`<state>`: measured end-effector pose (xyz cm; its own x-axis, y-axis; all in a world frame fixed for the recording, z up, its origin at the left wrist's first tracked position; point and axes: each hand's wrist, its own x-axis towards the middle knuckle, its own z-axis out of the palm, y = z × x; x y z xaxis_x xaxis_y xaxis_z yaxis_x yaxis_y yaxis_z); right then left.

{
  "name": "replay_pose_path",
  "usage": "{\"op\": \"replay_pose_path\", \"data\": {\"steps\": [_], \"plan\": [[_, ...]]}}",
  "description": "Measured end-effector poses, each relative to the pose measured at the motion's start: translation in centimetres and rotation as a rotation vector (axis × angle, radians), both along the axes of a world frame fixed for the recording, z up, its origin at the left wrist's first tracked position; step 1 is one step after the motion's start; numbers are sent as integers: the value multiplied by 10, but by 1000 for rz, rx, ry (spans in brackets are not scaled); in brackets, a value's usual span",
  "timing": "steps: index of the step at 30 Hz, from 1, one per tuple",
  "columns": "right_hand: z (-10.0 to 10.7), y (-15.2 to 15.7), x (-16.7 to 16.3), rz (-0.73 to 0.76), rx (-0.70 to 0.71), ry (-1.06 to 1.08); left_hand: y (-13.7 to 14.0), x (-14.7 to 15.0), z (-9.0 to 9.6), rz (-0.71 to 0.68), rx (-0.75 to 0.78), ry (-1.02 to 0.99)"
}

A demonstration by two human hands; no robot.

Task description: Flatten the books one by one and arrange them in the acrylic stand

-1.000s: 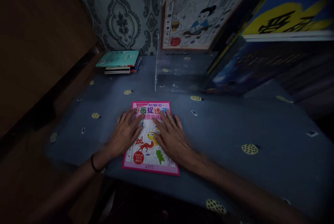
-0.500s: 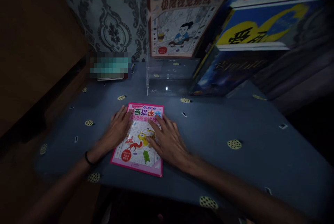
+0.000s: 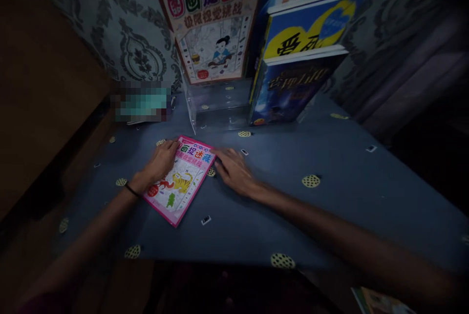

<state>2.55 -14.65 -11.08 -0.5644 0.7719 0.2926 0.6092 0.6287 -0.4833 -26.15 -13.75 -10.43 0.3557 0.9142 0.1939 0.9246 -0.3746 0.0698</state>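
A thin picture book (image 3: 182,189) with a pink border lies slanted on the table, its cover showing a red fox, a yellow tiger and large coloured Chinese characters. My left hand (image 3: 161,160), a black band at its wrist, is closed over the book's upper left edge and hides part of the cover. At the upper right corner, my right hand (image 3: 233,170) has its fingers bent around the edge, the thumb lower down and apart from the cover. The fingertips under the book are hidden.
A clear stand (image 3: 220,118) at the back bears a similar larger book (image 3: 216,26). Several books, including a dark blue one (image 3: 289,92), stand overlapped to its right. A blurred teal item (image 3: 142,104) lies at the back left. A patterned blue-grey cloth (image 3: 311,221) covers the table.
The picture book has turned clockwise and shifted slightly left. My right hand has slid off the cover to its upper right corner. The view has swung right.
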Motion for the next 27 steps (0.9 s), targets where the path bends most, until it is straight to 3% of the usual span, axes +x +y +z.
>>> {"op": "replay_pose_path", "data": {"steps": [5, 12, 16, 27], "plan": [[-12, 20, 6, 31, -78, 158, 4, 17, -12, -21, 85, -94], [-15, 36, 13, -37, -247, 323, -7, 63, 0, -262, 47, -229], [-15, 38, 15, -24, -283, 414, -13, 88, 5, -326, 36, -292], [-12, 36, 17, -44, -296, 446, -7, 95, -5, -326, 79, -138]]}}
